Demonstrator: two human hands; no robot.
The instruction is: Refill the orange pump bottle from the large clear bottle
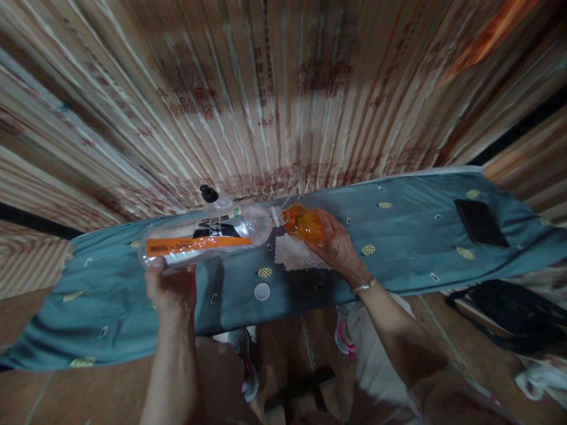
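This looks like a room in a home. A cloth-covered ironing board (398,236) stands against a printed curtain (283,88). A phone (481,222) lies near the board's right end, over a tiled floor (88,389).

A narrow board (398,236) with a blue-grey patterned cover carries a white cloth (295,255) beneath the right hand (339,245), a white cap (262,291) between both hands, and a dark phone (481,223) well beyond the right hand.

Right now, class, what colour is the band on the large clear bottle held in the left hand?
Orange, on the large clear bottle; the head view shows it.
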